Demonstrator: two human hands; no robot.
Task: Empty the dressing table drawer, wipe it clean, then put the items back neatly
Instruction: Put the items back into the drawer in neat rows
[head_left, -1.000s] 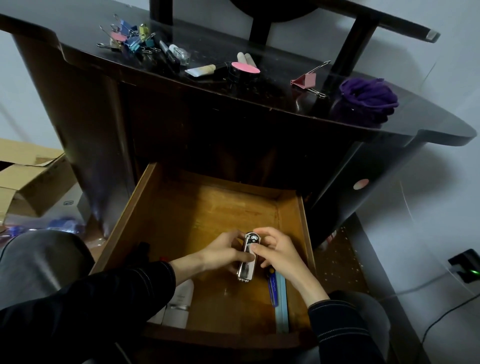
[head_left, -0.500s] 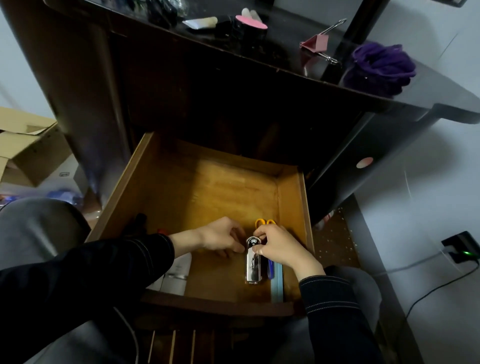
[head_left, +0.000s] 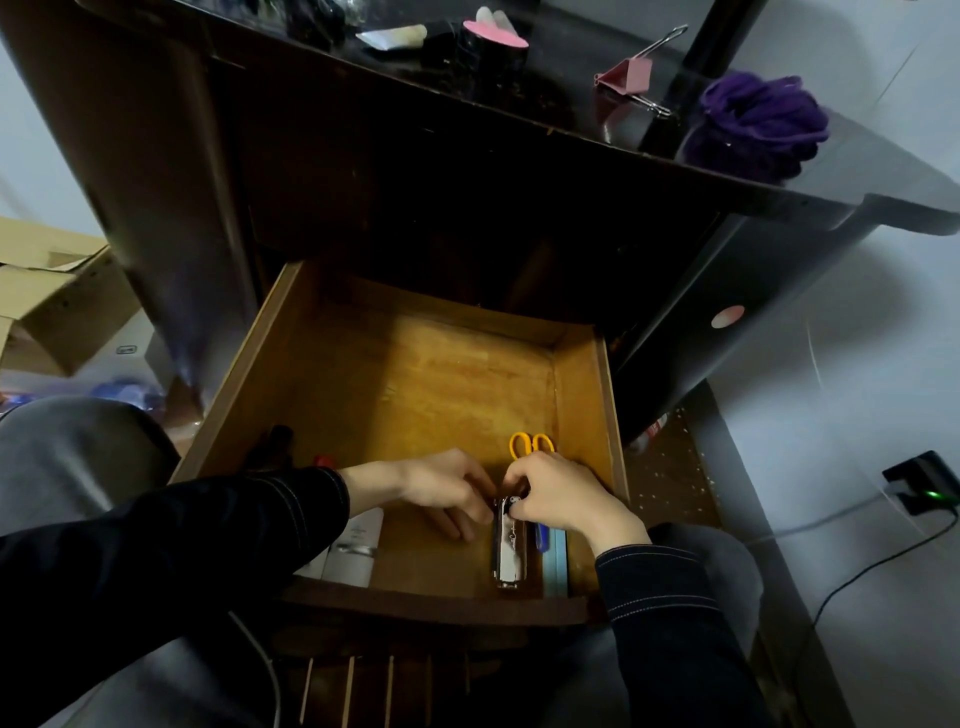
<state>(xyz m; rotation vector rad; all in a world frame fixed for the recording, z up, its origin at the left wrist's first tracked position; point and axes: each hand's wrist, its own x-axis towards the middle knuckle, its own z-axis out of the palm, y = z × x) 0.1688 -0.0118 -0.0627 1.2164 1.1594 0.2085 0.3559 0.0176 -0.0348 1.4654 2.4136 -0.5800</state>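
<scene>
Head view: the wooden drawer (head_left: 441, 379) stands pulled out under the dark dressing table (head_left: 363, 171); a silver case (head_left: 510, 551) lies flat on the drawer floor near the front right, its long side running front to back; the left hand (head_left: 447, 488) and the right hand (head_left: 561, 499) meet at its far end, fingers of both curled and pinching that end from either side; just beyond the right hand show the orange handles of scissors (head_left: 531, 444); right of the case lie a blue pen (head_left: 541, 538) and a pale blue strip (head_left: 558, 561), close against the drawer's right wall; a white bottle (head_left: 356, 545) lies at the front left, partly under the left sleeve; on the tabletop sit a pink binder clip (head_left: 626, 75), a purple cloth bundle (head_left: 758, 119) and a pink-lidded jar (head_left: 496, 39); a cardboard box (head_left: 47, 291) stands on the floor at left.
</scene>
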